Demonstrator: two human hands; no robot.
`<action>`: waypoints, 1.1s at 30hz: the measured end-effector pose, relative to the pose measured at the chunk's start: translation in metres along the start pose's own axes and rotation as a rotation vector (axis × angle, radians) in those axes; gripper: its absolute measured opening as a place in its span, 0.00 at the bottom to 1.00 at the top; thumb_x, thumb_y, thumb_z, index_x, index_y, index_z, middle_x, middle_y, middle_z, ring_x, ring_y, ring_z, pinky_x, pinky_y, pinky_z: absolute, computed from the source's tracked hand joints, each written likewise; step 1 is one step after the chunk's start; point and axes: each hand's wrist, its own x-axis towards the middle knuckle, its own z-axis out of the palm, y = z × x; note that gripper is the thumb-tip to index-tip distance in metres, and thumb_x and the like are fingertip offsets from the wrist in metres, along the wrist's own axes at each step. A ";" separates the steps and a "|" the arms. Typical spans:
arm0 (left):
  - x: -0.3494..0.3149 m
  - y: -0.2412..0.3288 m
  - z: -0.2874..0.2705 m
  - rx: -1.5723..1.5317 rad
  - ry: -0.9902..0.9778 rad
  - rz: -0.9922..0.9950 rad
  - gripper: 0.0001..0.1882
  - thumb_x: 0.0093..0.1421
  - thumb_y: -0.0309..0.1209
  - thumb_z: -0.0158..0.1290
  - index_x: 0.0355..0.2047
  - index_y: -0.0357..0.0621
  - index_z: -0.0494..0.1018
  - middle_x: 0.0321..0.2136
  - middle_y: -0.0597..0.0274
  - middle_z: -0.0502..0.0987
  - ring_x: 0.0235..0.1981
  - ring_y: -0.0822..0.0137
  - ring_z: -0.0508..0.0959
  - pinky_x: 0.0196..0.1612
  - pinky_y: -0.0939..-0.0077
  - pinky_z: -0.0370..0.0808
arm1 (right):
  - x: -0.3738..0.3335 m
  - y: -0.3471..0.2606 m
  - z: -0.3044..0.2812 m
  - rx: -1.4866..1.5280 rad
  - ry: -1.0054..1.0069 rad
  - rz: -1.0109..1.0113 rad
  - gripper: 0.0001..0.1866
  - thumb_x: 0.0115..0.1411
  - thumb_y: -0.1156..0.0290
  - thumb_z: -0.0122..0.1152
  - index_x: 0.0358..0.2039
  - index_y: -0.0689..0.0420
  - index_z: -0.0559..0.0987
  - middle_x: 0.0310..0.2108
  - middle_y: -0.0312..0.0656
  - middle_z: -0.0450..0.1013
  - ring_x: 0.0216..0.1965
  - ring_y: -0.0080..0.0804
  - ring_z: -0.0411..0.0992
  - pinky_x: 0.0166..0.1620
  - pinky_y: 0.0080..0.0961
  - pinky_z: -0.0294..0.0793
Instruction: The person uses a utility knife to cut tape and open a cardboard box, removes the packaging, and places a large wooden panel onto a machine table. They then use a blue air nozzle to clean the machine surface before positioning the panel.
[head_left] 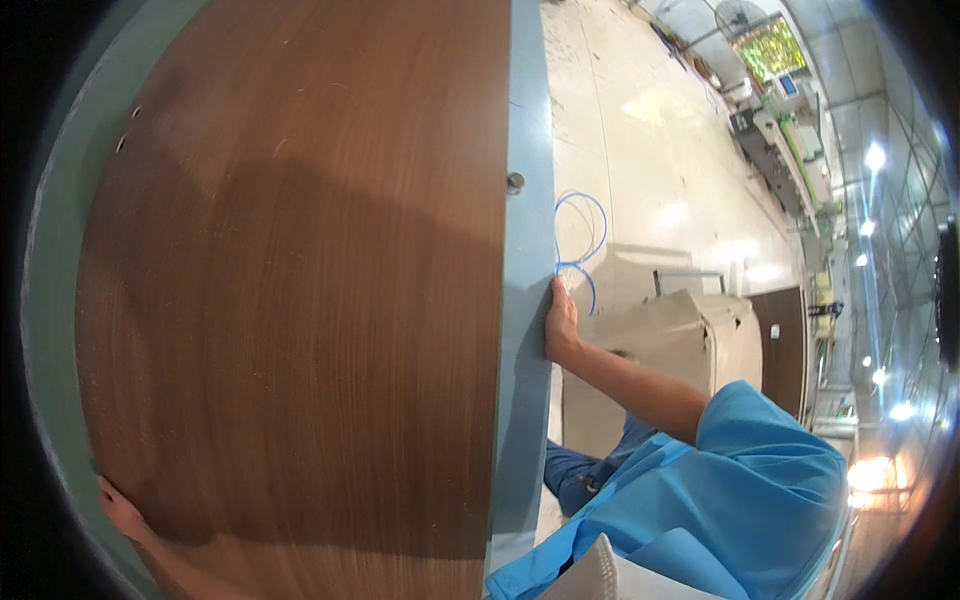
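Observation:
A large brown wood-grain panel [310,300] fills the left half of the view, with a blue-grey bench edge [525,250] along its right side. At the lower left, my left hand [122,512] is at the panel's left edge, fingers partly hidden but looking stretched out. My right hand [562,328] rests against the outer side of the bench edge, fingers extended and its inner side hidden. A looped blue hose [603,215] comes close to its fingertips; I cannot tell whether they touch. A small round metal knob [515,183] sits on the bench edge.
A green-grey border [62,290] runs beyond the panel's left edge. To the right, a beige covered block [680,335] stands on the pale floor [650,130], with another brown board [780,340] behind it. A long machine [785,160] is farther off.

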 end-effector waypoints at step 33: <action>-0.125 0.056 -0.042 0.079 0.143 0.284 0.30 0.67 0.48 0.39 0.47 0.30 0.74 0.47 0.38 0.76 0.48 0.42 0.74 0.58 0.53 0.66 | 0.015 0.022 0.013 0.056 -0.174 -0.235 0.31 0.70 0.49 0.39 0.56 0.66 0.70 0.53 0.46 0.70 0.54 0.33 0.65 0.59 0.26 0.59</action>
